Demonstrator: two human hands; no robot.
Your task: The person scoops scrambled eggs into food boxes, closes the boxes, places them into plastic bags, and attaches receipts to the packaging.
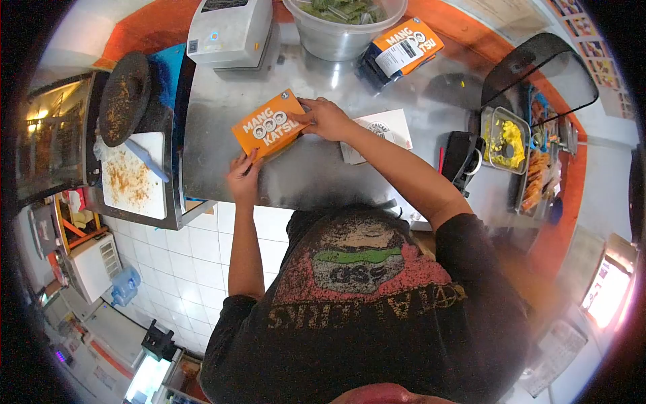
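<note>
An orange food box [272, 124] printed "MANG KATSU" is held between my two hands over the metal counter. My left hand [243, 176] grips its near left edge, the thumb on the box. At the far right end my right hand [326, 120] has its fingers closed on the same box. Just beyond my right forearm lies a white printed box or card [390, 128], partly covered by the arm. A second orange box [407, 47], with a white label stuck on it, sits at the back right of the counter.
A white label printer [229, 34] and a clear tub of green leaves [346, 40] stand at the back. To the right are a black tape dispenser [461, 155] and a container of yellow food [506, 139]. At left, a knife [148, 160] rests on a crumb-covered white cutting board [145, 195].
</note>
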